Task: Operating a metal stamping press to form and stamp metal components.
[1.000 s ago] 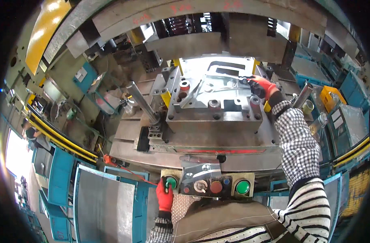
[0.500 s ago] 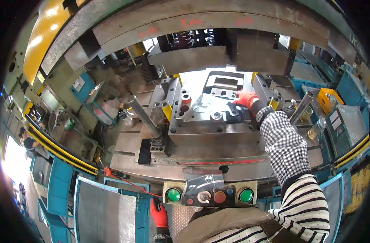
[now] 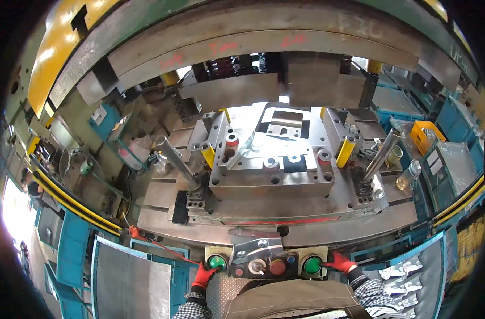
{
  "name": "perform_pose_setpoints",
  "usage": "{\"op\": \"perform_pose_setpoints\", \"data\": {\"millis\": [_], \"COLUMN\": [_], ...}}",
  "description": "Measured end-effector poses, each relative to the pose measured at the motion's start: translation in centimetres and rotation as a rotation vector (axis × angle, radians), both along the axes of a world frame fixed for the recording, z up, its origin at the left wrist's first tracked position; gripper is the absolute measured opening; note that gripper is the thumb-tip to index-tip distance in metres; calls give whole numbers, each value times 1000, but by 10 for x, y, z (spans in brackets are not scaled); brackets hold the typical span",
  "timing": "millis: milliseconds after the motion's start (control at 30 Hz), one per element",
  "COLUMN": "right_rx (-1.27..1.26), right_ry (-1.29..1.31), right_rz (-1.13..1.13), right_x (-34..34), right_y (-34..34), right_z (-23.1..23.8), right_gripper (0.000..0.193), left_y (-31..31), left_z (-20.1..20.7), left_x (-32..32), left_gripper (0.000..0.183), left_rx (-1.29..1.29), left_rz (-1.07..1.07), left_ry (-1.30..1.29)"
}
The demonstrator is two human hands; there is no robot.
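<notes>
My left hand [image 3: 203, 276], in a red glove, is at the left green push button [image 3: 217, 263], with a finger reaching its rim. My right hand [image 3: 340, 262], also red-gloved, is beside the right green push button [image 3: 311, 264], its fingers stretched toward it. Both hands are empty. Between the buttons, the control box carries a red button [image 3: 277, 267] and a selector switch [image 3: 257, 266], and a bent metal piece [image 3: 256, 250] lies over its top. Beyond it, a shiny sheet-metal part [image 3: 269, 144] lies on the lower die [image 3: 274, 189] of a press.
Guide posts [image 3: 177, 162] stand on both sides of the die, below the heavy upper press ram [image 3: 242, 45]. Formed metal parts [image 3: 402, 284] lie on a rack at lower right. A grey-topped blue table [image 3: 131, 276] is at lower left. A yellow crate [image 3: 426, 135] sits at right.
My right hand has left the part on the die and come back to the right green button. My left hand has moved up to the left green button. The view has shifted slightly.
</notes>
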State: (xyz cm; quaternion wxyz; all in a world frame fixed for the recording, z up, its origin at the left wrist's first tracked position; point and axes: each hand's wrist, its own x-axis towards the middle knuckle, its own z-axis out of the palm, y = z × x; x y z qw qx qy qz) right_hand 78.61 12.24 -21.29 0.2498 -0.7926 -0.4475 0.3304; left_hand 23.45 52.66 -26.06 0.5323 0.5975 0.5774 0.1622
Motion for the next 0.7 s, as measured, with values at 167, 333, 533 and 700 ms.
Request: {"op": "perform_pose_setpoints", "data": {"millis": [167, 333, 533, 700], "right_rx": [192, -25, 90, 209], "right_ry": [22, -54, -68, 38], "right_rz": [-341, -481, -427, -371], "right_x": [-56, -60, -51, -56], "right_y": [-7, -2, -8, 7], "right_z": [-58, -66, -81, -70], "right_gripper": [112, 116, 109, 98], "left_y": [-5, -9, -13, -25], "left_z": [8, -17, -8, 6], "left_x": [29, 21, 28, 19], "left_gripper": [99, 88, 94, 115], "left_rx": [57, 246, 88, 11], "left_rz": [63, 94, 153, 203], "left_ry": [30, -73, -157, -176]}}
